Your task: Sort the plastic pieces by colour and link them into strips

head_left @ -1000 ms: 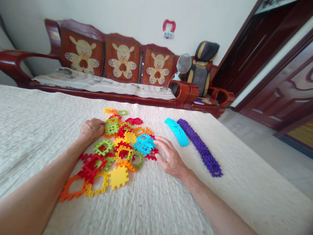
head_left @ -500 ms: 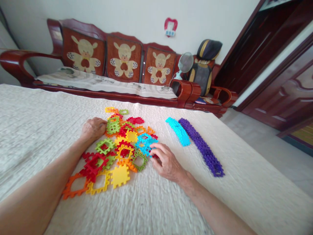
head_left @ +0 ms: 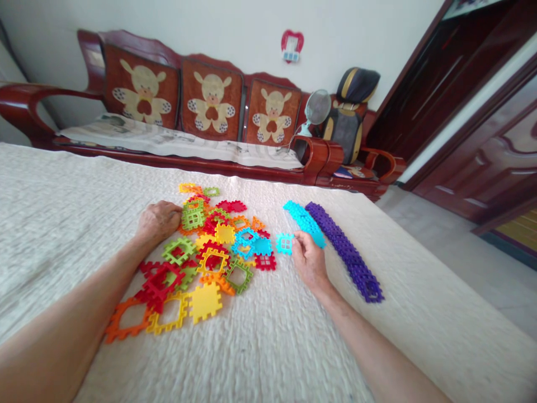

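My right hand [head_left: 309, 258] pinches a light-blue window-shaped piece [head_left: 285, 243] by its right edge, between the mixed pieces and the light-blue row [head_left: 305, 223]. Beyond that row lies a longer purple row [head_left: 346, 252] of overlapping pieces. My left hand [head_left: 160, 221] rests at the left edge of the pile, its fingertips against the green pieces [head_left: 193, 215]; what they grip, if anything, is hidden. Red, orange, yellow and green pieces make up most of the pile, with a yellow square [head_left: 205, 302] at its front. Two blue pieces [head_left: 247, 242] lie at its right side.
A cream quilted cloth [head_left: 260, 347] covers the surface. Behind it stands a wooden sofa [head_left: 168, 155] with three bear cushions [head_left: 212, 101]. A small fan [head_left: 318, 107] and a chair with a padded back [head_left: 344, 131] are at the back right.
My right hand has moved right from the pile, carrying a light-blue window piece. A red window piece and a blue piece now show where it was. My left hand has barely moved.
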A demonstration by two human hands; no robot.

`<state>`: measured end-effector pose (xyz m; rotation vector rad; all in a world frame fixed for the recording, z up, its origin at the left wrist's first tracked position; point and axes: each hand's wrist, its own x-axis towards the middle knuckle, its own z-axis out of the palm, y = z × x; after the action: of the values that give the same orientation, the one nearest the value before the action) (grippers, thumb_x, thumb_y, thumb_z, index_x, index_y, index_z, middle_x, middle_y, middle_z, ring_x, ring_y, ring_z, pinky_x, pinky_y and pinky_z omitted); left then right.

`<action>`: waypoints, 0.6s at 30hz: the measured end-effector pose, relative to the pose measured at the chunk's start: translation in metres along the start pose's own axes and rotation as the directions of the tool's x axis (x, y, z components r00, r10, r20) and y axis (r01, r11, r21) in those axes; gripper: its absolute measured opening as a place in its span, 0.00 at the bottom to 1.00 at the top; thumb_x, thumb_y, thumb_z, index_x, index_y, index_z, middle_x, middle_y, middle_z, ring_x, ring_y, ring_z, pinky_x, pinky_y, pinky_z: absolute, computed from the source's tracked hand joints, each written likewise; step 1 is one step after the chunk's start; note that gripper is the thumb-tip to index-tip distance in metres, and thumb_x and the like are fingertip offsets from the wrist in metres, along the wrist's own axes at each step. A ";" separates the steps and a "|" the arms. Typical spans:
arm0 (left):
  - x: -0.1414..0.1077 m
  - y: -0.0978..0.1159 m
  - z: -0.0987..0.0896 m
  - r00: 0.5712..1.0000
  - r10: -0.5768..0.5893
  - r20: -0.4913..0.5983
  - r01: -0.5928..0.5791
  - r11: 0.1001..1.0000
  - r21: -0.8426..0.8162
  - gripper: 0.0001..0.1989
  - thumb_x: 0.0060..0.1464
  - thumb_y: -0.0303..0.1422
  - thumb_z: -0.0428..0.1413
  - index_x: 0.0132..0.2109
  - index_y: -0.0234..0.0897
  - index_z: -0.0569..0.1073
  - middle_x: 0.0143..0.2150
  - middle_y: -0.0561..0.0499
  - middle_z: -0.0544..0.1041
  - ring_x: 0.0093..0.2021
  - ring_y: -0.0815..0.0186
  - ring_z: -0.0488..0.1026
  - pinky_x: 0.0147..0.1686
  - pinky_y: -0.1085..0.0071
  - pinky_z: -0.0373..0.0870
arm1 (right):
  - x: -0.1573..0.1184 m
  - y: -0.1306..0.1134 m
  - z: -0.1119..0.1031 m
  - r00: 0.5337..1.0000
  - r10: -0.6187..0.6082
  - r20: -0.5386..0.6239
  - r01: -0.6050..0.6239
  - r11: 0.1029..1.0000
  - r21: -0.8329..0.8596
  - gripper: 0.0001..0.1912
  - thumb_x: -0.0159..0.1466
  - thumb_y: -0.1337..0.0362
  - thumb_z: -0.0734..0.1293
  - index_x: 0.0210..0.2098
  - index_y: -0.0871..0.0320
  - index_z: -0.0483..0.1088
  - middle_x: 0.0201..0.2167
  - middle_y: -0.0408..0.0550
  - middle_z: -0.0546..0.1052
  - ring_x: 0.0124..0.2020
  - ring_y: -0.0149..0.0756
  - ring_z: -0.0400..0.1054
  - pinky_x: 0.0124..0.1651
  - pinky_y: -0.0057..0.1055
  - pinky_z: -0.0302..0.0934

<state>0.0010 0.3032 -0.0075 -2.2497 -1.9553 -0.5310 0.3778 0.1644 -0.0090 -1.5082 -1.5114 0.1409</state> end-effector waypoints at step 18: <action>0.000 0.000 0.000 1.000 -0.008 0.017 0.007 1.000 0.024 0.21 0.57 0.34 0.44 0.48 0.37 0.78 0.51 0.45 0.77 0.49 0.58 0.73 0.53 0.63 0.67 | -0.005 -0.010 0.000 0.948 -0.248 0.202 0.306 0.885 -0.352 0.23 0.61 0.59 0.63 0.55 0.61 0.63 0.52 0.59 0.70 0.54 0.48 0.63 0.56 0.47 0.59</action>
<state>0.0014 0.3027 -0.0076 -2.2409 -1.9682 -0.4887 0.3693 0.1579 -0.0048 -1.5819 -1.9460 -0.2264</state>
